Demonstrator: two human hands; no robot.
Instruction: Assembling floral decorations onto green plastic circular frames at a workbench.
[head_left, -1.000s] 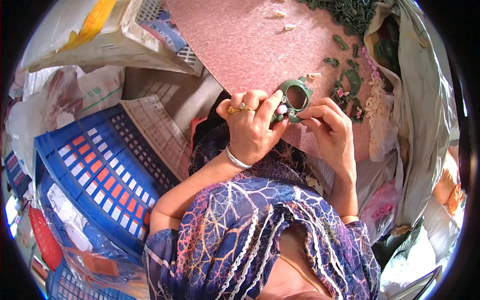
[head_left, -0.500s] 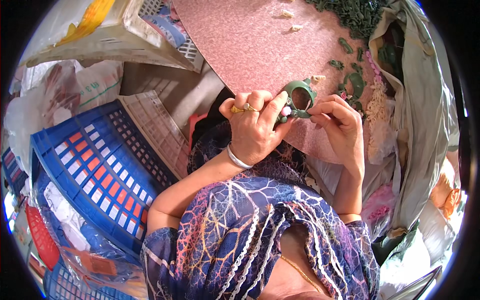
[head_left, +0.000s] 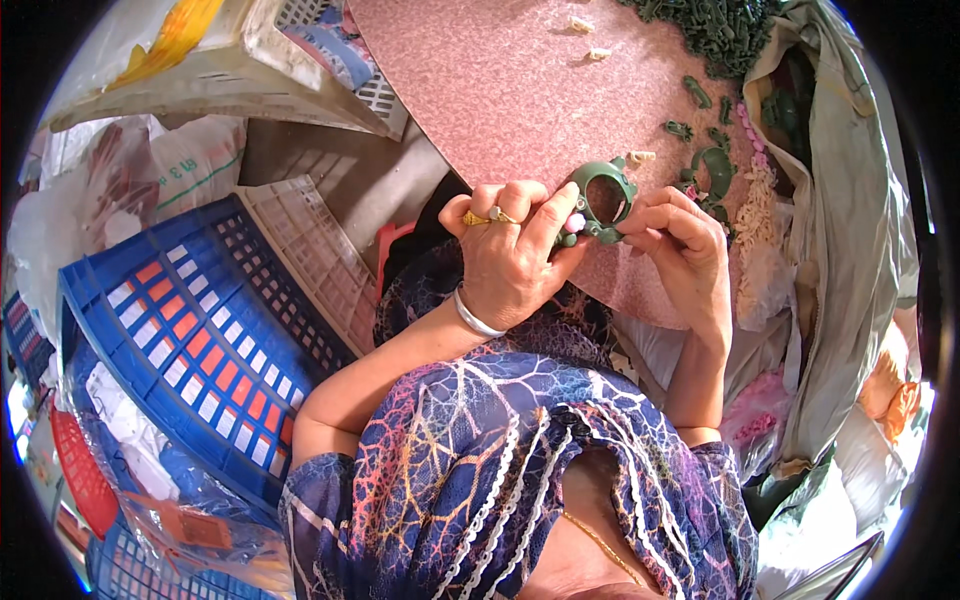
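Observation:
A dark green plastic ring-shaped piece point(head_left: 592, 176) with a round opening is held over the near edge of a pink speckled table. My left hand point(head_left: 512, 250) is closed on its left side, thumb below and index finger along the top. A small pale pink round bit point(head_left: 574, 223) shows by those fingertips. At the lower right of the ring, my right hand point(head_left: 682, 250) pinches with thumb and fingers; whether a tiny part is between them is hidden. Another green curved piece point(head_left: 716, 170) lies to the right on the table.
On the pink tabletop point(head_left: 500, 90) are small cream pieces point(head_left: 599, 54), loose green parts point(head_left: 697, 92) and a dark green heap point(head_left: 725, 35). A cream pile point(head_left: 752, 215) and grey-green cloth point(head_left: 850, 220) border the right. A blue basket point(head_left: 190, 340) stands left, below a whitish crate point(head_left: 230, 85).
Both hands and the green ring piece stay almost in place. The ring has shifted only very slightly to the right in the picture, along with the table items.

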